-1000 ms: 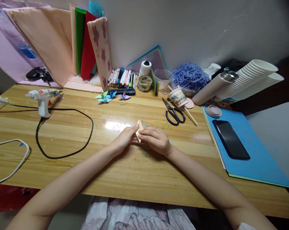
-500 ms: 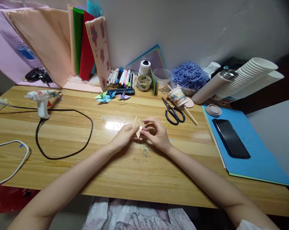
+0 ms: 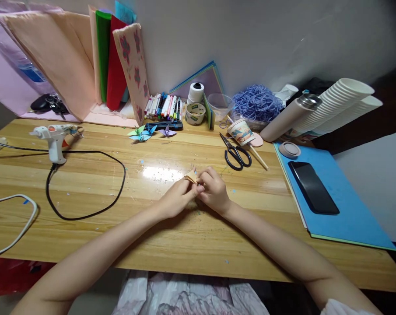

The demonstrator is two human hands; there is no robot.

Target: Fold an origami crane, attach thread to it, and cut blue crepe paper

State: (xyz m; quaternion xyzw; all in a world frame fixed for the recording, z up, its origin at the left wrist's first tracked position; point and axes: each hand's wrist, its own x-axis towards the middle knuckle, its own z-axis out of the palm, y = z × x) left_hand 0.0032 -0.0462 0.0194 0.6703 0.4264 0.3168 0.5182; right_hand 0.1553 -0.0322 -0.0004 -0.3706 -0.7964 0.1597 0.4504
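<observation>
A small cream folded paper piece (image 3: 191,176) is pinched between my two hands, above the middle of the wooden table. My left hand (image 3: 179,196) grips it from the left, thumb toward the right hand. The fingers of my right hand (image 3: 214,191) are curled and closed on its right side, so its lower part is hidden. Beyond my hands lie a few folded paper cranes: a green and blue group (image 3: 141,133) and a purple crane (image 3: 167,131). Black-handled scissors (image 3: 237,154) rest to the right of them, apart from my hands.
On the left lies a white glue gun (image 3: 55,141) with a looping black cord (image 3: 124,175). Several markers (image 3: 165,106), a tape roll (image 3: 195,113) and blue-purple string (image 3: 257,103) line the wall. A phone (image 3: 313,188) rests on blue sheets (image 3: 352,218) at right, near a flask (image 3: 289,118).
The cream paper has been turned in my hands and now shows its layered edges. My right hand has closed in from spread fingers to a tighter pinch; both hands are closer together.
</observation>
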